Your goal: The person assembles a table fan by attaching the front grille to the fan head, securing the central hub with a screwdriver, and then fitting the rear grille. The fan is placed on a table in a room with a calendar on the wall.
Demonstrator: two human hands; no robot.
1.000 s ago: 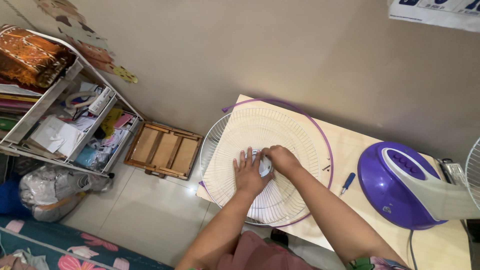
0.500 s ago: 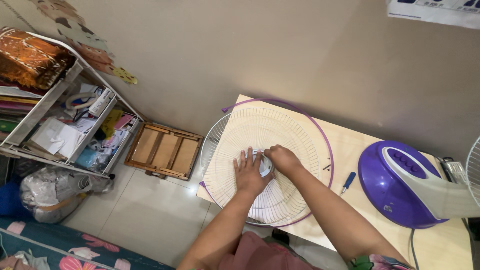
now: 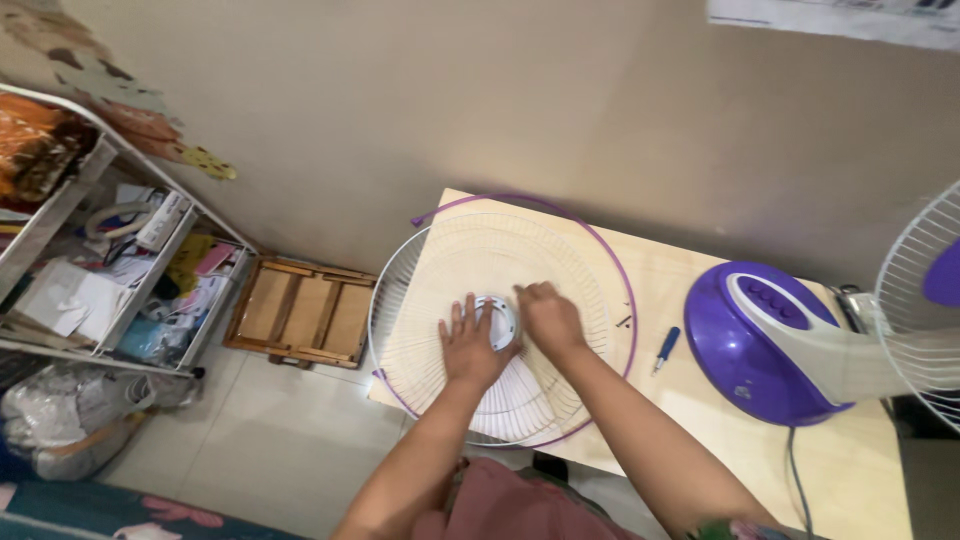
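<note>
Fan grille [image 3: 500, 330], white wire, is lying flat on the table [image 3: 720, 440], its left edge hanging past the table edge over the floor. A purple rim ring [image 3: 610, 262] is lying loose around the grille's far side.

Left hand [image 3: 468, 345]: palm flat and fingers spread, pressing on the wires just left of the white centre hub [image 3: 497, 322]. Nothing is being grasped; the grip is released, used as a hold-down.

Right hand [image 3: 547, 318]: fingers curled and pinching at the hub's upper right edge. Can't tell whether anything small is sitting between the fingertips.

Change against a second ago: the right hand is sitting a little further off the hub, so more of the white disc is showing, while the left hand is keeping the same flat press. The view has also swung right, bringing a second grille [image 3: 925, 320] into frame at the right edge. Judgement: work is still centred on the hub, and the grille itself hasn't shifted on the table.

Nearby: blue-handled screwdriver [image 3: 664, 348] and small dark screws [image 3: 623, 321] just right of the ring, purple fan base [image 3: 775, 345] beyond them.
</note>
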